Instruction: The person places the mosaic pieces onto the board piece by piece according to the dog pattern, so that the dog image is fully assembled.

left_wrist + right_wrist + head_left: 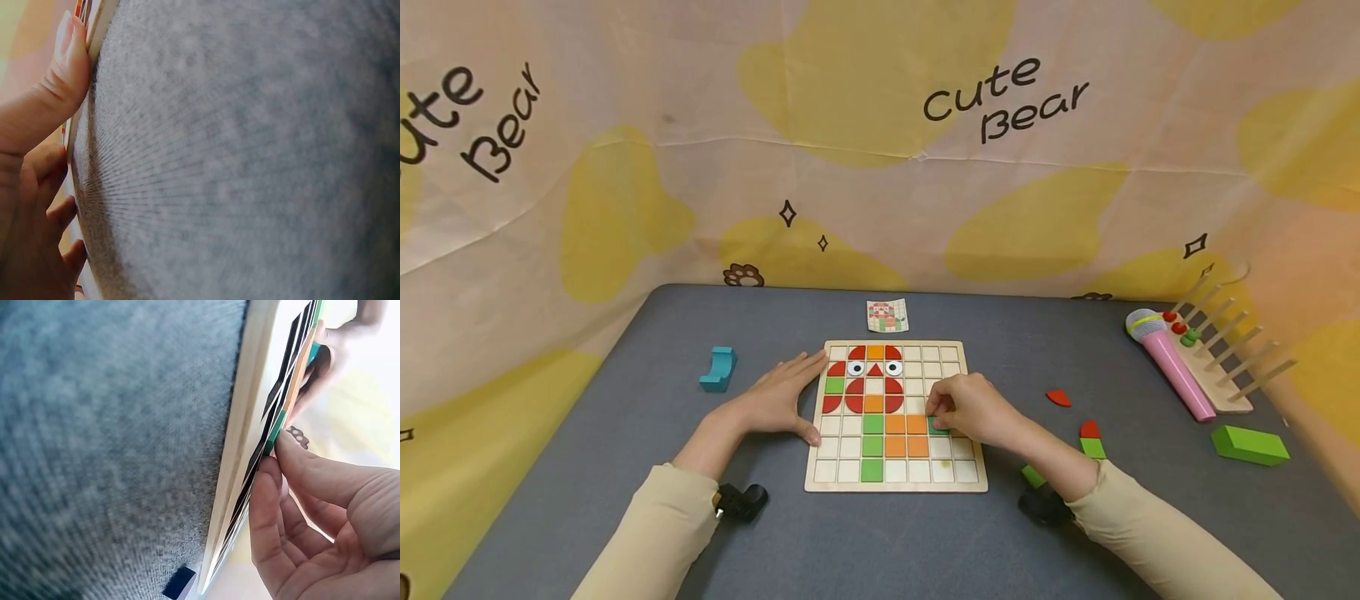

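Observation:
A square wooden grid board (895, 487) lies on the table, partly filled with red, orange and green tiles and two eye tiles. My left hand (781, 398) rests along its left edge, fingers stretched out and thumb apart near the lower corner. With thumb and fingertips my right hand (976, 410) pinches a dark green tile (937, 428) at a cell to the right of the orange tiles (906, 436). In the right wrist view this green tile (275, 432) sits at the fingertips, low against the board; how deep it lies in the cell is hard to tell.
Loose red (1058, 398) and green pieces (1093, 448) lie right of the board. A picture card (887, 316) is behind it, a teal block (718, 369) at left. Farther right are a pink toy microphone (1176, 371), a pegged rack (1236, 392) and a green block (1250, 446).

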Demonstrator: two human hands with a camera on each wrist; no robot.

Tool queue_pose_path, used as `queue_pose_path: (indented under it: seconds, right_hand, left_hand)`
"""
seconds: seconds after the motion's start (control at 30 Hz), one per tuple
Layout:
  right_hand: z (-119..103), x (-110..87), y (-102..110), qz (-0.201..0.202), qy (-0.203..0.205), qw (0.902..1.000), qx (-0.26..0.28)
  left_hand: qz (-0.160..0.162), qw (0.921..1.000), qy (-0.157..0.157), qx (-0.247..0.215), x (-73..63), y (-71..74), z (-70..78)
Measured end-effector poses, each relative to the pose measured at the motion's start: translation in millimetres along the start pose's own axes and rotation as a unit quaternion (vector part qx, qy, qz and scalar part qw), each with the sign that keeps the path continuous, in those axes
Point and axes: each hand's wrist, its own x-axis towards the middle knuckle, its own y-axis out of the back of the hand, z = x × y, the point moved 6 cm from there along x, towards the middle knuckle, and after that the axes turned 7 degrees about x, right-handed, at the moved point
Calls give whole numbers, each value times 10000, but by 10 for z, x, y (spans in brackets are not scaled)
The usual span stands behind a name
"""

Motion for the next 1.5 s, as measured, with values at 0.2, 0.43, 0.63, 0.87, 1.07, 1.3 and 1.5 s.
queue_pose_path:
  seconds: [0.2, 0.43, 0.63, 0.87, 1.07, 1.3, 1.5]
  right_hand:
    - [-16, -3, 4, 9, 17, 10000, -43]
    - [-19, -20, 113, 176, 72, 9998, 49]
    - [127, -121, 313, 318, 26, 9995, 1]
    - [442, -321, 566, 157, 58, 9999, 6]
    - [658, -521, 686, -659, 54, 9973, 314]
    - [817, -658, 694, -1566, 198, 9857, 584]
    - [862, -673, 656, -1802, 320, 9808, 670]
  left_hand:
    - [-21, 10000, 19, 5, -1, 10, 13]
    - [-20, 10000, 11, 18, 3, 9, 14]
    - [-10, 10000, 34, 37, 7, -12, -9]
    - [-24, 10000, 29, -7, 6, -5, -7]
    - [-19, 10000, 18, 15, 4, 7, 3]
    - [-21, 10000, 33, 5, -5, 14, 7]
    - [-27, 10000, 39, 20, 0, 9, -4]
